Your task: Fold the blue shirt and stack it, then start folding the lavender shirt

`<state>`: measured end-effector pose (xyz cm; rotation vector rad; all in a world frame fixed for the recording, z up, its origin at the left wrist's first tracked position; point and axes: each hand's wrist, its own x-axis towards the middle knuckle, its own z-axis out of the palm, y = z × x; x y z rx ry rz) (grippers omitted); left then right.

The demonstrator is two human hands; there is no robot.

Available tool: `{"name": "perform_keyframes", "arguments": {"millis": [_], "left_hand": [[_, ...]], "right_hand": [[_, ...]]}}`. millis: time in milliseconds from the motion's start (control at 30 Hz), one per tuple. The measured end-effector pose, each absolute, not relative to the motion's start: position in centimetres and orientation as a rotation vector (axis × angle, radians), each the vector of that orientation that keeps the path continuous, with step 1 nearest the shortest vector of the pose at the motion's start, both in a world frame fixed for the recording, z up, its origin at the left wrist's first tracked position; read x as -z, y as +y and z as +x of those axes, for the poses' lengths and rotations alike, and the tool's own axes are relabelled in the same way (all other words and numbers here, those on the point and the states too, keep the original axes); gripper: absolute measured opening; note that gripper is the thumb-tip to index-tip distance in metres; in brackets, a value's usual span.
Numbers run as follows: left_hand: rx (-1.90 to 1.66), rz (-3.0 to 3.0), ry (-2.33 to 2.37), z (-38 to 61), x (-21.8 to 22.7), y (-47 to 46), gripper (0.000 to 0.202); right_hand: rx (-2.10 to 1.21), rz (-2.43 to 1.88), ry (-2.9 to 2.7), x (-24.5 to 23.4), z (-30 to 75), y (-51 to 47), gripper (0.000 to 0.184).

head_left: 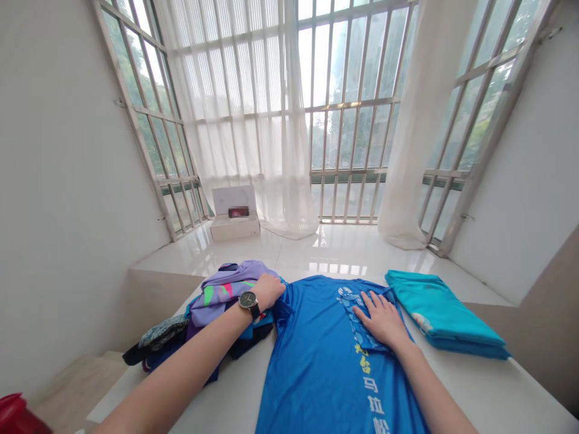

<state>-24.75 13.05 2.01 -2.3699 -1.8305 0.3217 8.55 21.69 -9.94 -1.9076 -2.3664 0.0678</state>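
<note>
Fingers of the left hand (268, 291) are bunched together, pinching the sleeve edge of the blue shirt (316, 349); the right hand (381, 319) lies flat with fingers spread, pressing its other sleeve area and holding nothing between them. Largest near them is the white surface (244, 392), and on it the shirt lies spread, collar at 12 o'clock and long axis running down towards 6. From the shirt's middle, the left hand is at 10 o'clock and the right at 1, the latter nearer the printed lettering (370, 386). Around 9 to 10 o'clock sits a loose clothes pile (212, 307), just beside the left wrist; towards 2 to 3, a folded teal stack (452, 313). Smaller, at 11 and well apart, stands an open white box (235, 228), its contents blurred. Below the frame the hem is cut off, as is a red object (20, 416) at 8. Left fingertips are hidden behind the knuckles; the fold under the right palm is hard to make out.
</note>
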Motion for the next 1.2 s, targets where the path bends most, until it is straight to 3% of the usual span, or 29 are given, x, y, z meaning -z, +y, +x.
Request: {"name": "perform_keyframes", "arguments": {"millis": [600,867,1200], "left_hand": [[0.37,-2.524,-1.901,-22.1,0.7,14.9,0.026],[1.165,-2.44,-1.877,-18.9,2.9,15.7,0.027],[1.343,-2.542,-1.765,-15.0,5.8,15.9,0.026]], "right_hand": [[-0.043,-1.862,-2.351,10.1,8.7,21.8,0.072],[-0.055,-1.886,-2.352,9.8,8.6,21.7,0.073],[-0.064,-1.91,-2.375,9.6,8.6,21.7,0.073]]}}
